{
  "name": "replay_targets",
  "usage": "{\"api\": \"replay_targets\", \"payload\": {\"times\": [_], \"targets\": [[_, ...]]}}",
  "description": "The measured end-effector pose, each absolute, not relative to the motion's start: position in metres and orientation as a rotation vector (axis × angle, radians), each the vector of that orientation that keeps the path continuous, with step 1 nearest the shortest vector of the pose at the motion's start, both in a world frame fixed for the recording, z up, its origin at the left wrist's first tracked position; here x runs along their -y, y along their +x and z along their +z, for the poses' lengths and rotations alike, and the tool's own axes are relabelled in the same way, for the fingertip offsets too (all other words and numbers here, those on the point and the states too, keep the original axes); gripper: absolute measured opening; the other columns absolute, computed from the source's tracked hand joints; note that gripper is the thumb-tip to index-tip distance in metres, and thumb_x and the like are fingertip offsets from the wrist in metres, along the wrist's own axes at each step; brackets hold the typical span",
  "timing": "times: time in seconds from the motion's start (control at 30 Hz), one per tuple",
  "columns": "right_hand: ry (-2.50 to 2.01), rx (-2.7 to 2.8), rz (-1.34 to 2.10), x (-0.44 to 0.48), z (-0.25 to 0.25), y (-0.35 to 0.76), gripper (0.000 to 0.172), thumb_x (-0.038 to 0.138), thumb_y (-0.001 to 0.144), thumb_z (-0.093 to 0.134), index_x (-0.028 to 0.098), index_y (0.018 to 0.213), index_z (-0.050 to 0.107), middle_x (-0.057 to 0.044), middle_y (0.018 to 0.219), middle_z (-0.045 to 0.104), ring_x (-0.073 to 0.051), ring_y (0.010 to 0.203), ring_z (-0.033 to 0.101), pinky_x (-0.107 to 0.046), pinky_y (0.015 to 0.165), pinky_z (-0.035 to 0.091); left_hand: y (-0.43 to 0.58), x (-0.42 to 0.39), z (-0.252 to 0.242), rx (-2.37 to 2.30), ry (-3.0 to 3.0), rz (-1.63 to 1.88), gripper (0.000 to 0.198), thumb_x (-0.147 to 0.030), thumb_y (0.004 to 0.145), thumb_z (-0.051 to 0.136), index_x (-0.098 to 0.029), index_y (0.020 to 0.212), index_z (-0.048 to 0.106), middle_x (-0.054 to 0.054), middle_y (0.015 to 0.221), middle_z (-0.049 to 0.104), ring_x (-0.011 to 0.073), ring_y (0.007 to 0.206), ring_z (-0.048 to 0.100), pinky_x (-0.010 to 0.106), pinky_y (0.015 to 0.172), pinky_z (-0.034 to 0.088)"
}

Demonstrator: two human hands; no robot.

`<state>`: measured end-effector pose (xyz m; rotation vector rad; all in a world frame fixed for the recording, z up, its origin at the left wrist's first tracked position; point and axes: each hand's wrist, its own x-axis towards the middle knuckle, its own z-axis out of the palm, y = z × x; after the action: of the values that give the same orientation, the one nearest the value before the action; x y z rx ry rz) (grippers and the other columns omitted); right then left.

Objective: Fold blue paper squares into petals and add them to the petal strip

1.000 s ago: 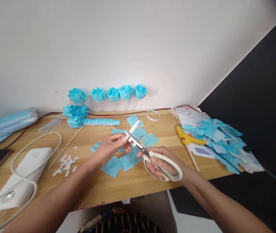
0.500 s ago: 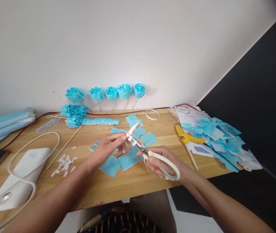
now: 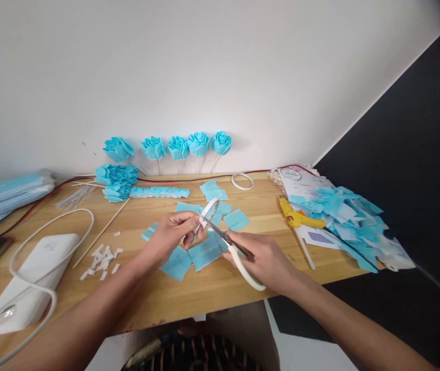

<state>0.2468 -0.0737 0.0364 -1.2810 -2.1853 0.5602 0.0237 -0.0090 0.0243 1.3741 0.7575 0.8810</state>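
Left hand (image 3: 168, 239) and right hand (image 3: 270, 263) are showing bare, forearms likewise; person is wearing a dark tan-striped garment (image 3: 189, 355).

Five blue paper flowers (image 3: 178, 147) stand in a row against the white wall. More blue flowers (image 3: 116, 178) lie flat on the wooden table (image 3: 204, 293). A yellow glue gun (image 3: 297, 217) lies beside a big pile of blue scraps (image 3: 351, 216). A white ring of tape (image 3: 242, 181) sits near the wall. A white box (image 3: 38, 278) with a white cord (image 3: 50, 226) lies near little white bits (image 3: 102, 257) and a thin stick (image 3: 102, 233).
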Motion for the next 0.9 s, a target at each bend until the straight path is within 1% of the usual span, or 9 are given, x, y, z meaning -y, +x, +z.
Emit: {"api": "replay_targets", "payload": {"times": [0.07, 0.13, 0.2, 0.3, 0.37, 0.43, 0.53, 0.7, 0.9], "targets": [[-1.236, 2.246, 0.302, 0.073, 0.034, 0.248, 0.029, 0.031, 0.090, 0.056, 0.014, 0.112, 0.065, -0.007, 0.081, 0.069, -0.014, 0.066, 0.056, -0.025, 0.063, 0.043, 0.024, 0.008, 0.023, -0.757, 1.349, 0.872, 0.038, -0.046, 0.086, 0.059, -0.014, 0.067, 0.062, 0.000, 0.065, 0.060, 0.0050, 0.041, 0.043, 0.021, 0.045, 0.033], [-1.238, 2.243, 0.254, 0.072, 0.034, 0.250, 0.031, 0.030, 0.090, 0.056, 0.013, 0.114, 0.064, -0.009, 0.084, 0.070, -0.016, 0.069, 0.058, -0.026, 0.065, 0.044, 0.023, 0.008, 0.022, -0.759, 1.344, 0.863, 0.037, -0.045, 0.087, 0.059, -0.014, 0.067, 0.062, -0.001, 0.064, 0.059, 0.0050, 0.042, 0.043, 0.021, 0.045, 0.032], [-1.286, 2.205, 0.482, 0.072, 0.039, 0.253, 0.030, 0.034, 0.088, 0.059, 0.016, 0.111, 0.066, -0.006, 0.080, 0.067, -0.014, 0.065, 0.055, -0.025, 0.061, 0.043, 0.023, 0.008, 0.023, -0.753, 1.370, 0.858, 0.037, -0.044, 0.087, 0.058, -0.014, 0.067, 0.063, -0.001, 0.063, 0.058, 0.0054, 0.043, 0.044, 0.021, 0.047, 0.033], [-1.304, 2.026, 1.144, 0.071, 0.051, 0.258, 0.034, 0.038, 0.083, 0.066, 0.020, 0.112, 0.066, 0.000, 0.074, 0.061, -0.010, 0.060, 0.049, -0.021, 0.054, 0.037, 0.022, 0.008, 0.027, -0.722, 1.444, 0.856, 0.034, -0.043, 0.088, 0.058, -0.014, 0.072, 0.066, -0.001, 0.064, 0.058, 0.0072, 0.050, 0.047, 0.022, 0.054, 0.037], [-1.210, 1.851, 1.527, 0.070, 0.056, 0.262, 0.040, 0.039, 0.081, 0.068, 0.021, 0.116, 0.063, 0.001, 0.074, 0.058, -0.009, 0.060, 0.048, -0.020, 0.054, 0.036, 0.022, 0.008, 0.031, -0.700, 1.491, 0.843, 0.033, -0.043, 0.089, 0.058, -0.015, 0.074, 0.067, -0.001, 0.064, 0.057, 0.0088, 0.056, 0.048, 0.022, 0.058, 0.037], [-1.119, 1.714, 1.746, 0.070, 0.056, 0.266, 0.043, 0.039, 0.081, 0.069, 0.021, 0.119, 0.061, 0.001, 0.074, 0.057, -0.008, 0.061, 0.048, -0.019, 0.054, 0.036, 0.021, 0.009, 0.033, -0.694, 1.532, 0.822, 0.034, -0.043, 0.090, 0.056, -0.015, 0.072, 0.066, 0.000, 0.064, 0.056, 0.0101, 0.059, 0.049, 0.023, 0.060, 0.037], [-1.067, 1.621, 1.859, 0.069, 0.050, 0.267, 0.045, 0.042, 0.081, 0.069, 0.020, 0.120, 0.059, 0.002, 0.073, 0.053, -0.007, 0.058, 0.044, -0.017, 0.050, 0.032, 0.020, 0.009, 0.035, -0.712, 1.568, 0.802, 0.036, -0.042, 0.091, 0.054, -0.015, 0.068, 0.064, 0.000, 0.064, 0.055, 0.0113, 0.062, 0.049, 0.024, 0.062, 0.036], [-0.796, 1.519, 1.964, 0.070, 0.038, 0.261, 0.060, 0.061, 0.082, 0.059, 0.015, 0.121, 0.056, 0.001, 0.072, 0.050, -0.006, 0.053, 0.042, -0.018, 0.046, 0.033, 0.020, 0.009, 0.034, -0.739, 1.578, 0.819, 0.038, -0.043, 0.090, 0.055, -0.015, 0.065, 0.061, 0.000, 0.063, 0.052, 0.0119, 0.062, 0.047, 0.024, 0.061, 0.035], [-0.624, 1.290, 2.065, 0.074, 0.028, 0.255, 0.051, 0.056, 0.088, 0.054, 0.014, 0.116, 0.059, 0.003, 0.063, 0.048, -0.005, 0.044, 0.037, -0.018, 0.040, 0.030, 0.021, 0.008, 0.035, -0.754, 1.590, 0.852, 0.038, -0.042, 0.090, 0.055, -0.015, 0.063, 0.060, 0.000, 0.063, 0.052, 0.0121, 0.063, 0.047, 0.024, 0.062, 0.035]]}}
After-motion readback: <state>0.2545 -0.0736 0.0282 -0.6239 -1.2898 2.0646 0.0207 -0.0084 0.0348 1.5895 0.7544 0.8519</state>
